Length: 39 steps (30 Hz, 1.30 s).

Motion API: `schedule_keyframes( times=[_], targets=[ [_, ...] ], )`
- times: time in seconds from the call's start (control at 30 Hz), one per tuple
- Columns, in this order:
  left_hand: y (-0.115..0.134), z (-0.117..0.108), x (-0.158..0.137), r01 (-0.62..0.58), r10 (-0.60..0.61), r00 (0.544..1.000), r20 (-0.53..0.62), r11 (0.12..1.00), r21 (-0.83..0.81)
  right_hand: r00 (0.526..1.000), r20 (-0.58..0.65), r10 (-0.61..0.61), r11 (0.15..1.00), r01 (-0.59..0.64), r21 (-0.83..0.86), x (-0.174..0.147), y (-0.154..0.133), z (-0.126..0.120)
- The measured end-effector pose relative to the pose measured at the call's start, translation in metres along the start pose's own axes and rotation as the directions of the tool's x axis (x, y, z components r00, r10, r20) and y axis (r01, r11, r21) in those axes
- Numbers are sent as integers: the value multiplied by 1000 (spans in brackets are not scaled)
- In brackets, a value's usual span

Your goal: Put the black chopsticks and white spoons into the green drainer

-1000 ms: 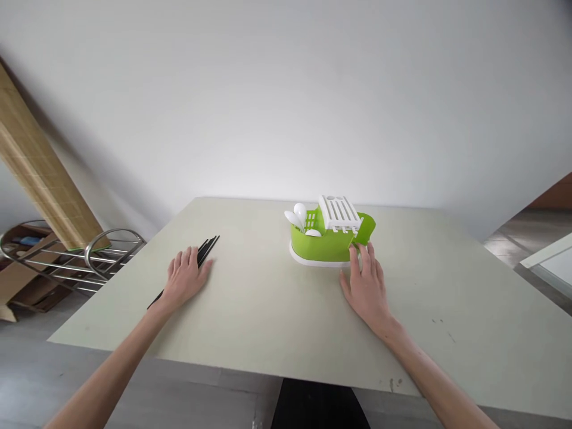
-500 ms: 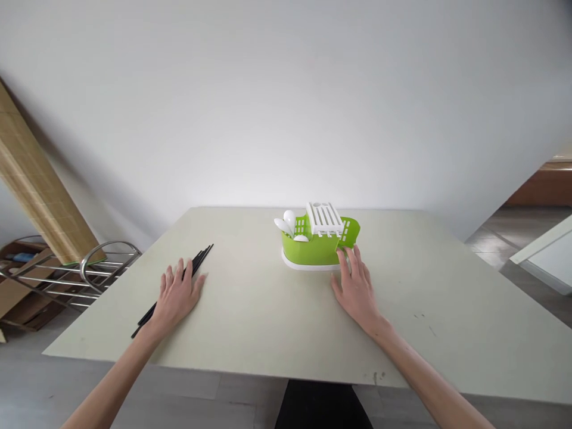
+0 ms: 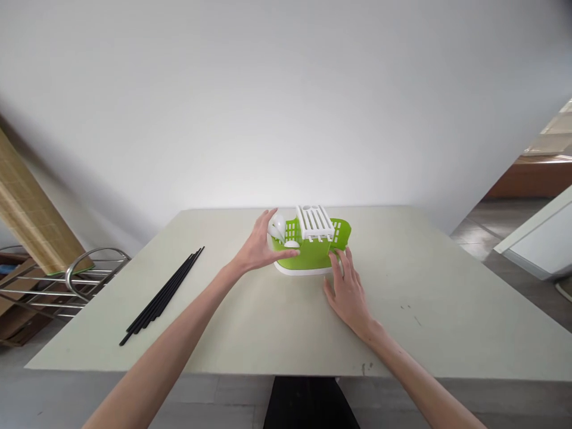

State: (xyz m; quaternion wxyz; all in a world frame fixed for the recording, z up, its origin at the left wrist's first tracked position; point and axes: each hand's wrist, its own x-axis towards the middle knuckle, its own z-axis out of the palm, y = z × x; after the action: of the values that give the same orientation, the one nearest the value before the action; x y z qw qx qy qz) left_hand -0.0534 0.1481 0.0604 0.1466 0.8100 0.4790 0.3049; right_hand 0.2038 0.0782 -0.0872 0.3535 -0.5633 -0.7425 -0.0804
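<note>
A green and white cutlery holder (image 3: 308, 256) stands on the table, with a slotted white rack (image 3: 315, 221) across its middle. White spoons (image 3: 277, 223) sit in its left end. My left hand (image 3: 258, 243) curves round that end, thumb across the front wall and fingers behind the spoons. At the front right corner, my right hand (image 3: 349, 292) touches the holder with its fingertips, the fingers spread and the thumb low by the table. A bundle of black chopsticks (image 3: 163, 295) lies slantwise on the left of the table, apart from both hands.
The pale table (image 3: 250, 322) meets a white wall (image 3: 286, 107) at the back. To the left are a metal rack (image 3: 71, 286) and a leaning rolled mat (image 3: 36, 208), beyond the table's edge. A white panel (image 3: 540, 232) stands off to the right.
My left hand has left the chopsticks and moved right to the left end of the holder. The chopsticks now lie uncovered. My right hand stays by the holder's right corner.
</note>
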Motion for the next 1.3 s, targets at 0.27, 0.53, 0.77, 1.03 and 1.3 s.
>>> schedule_keyframes(
  times=[0.27, 0.53, 0.77, 1.03, 1.3],
  targets=[
    [-8, 0, 45, -138, 135, 990, 33, 986, 96, 1000, 0, 18, 1000, -18, 24, 1, -2, -4],
    [-3, 9, 65, -181, 176, 983, 48, 906, 384, 1000, 0, 16, 999, -16, 45, 2, -1, -5],
    [9, 13, 61, -170, 199, 980, 13, 801, 574, 1000, 7, 28, 998, -28, 56, 2, -1, -7],
    [13, 15, 51, -162, 221, 974, -48, 830, 534, 1000, -7, 10, 998, -9, 67, 2, 1, -8],
    [4, 9, 30, -310, 359, 932, -50, 861, 404, 1000, -1, 3, 998, -3, 63, 2, 2, -8]
  ],
)
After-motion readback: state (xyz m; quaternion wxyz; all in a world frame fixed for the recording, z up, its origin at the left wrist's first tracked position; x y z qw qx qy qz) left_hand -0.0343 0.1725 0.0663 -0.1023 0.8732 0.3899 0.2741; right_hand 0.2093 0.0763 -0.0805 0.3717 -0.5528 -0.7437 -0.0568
